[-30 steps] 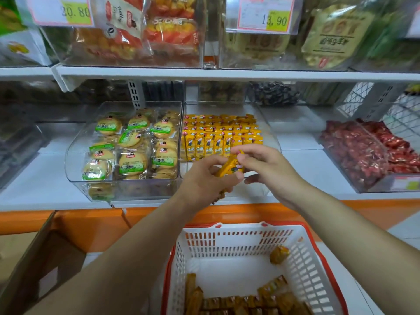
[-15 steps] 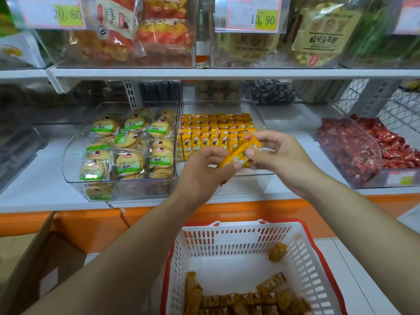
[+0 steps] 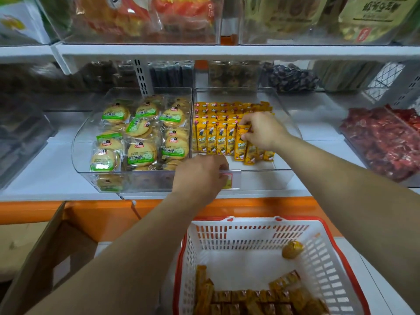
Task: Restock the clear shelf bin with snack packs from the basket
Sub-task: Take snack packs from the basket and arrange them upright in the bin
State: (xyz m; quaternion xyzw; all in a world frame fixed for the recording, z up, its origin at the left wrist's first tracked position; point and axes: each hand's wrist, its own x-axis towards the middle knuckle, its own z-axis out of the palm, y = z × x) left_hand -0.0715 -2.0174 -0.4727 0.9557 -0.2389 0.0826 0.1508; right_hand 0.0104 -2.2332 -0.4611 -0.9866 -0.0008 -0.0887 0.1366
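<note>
One pack [image 3: 240, 144], long axis front to back, in right grip's [image 3: 261, 130] pinch; left grip [image 3: 200, 176] around bin rim [image 3: 261, 170].

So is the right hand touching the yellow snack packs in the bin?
Touching. The head view shows the right hand pinching the top of a yellow snack pack in the clear bin.
</note>
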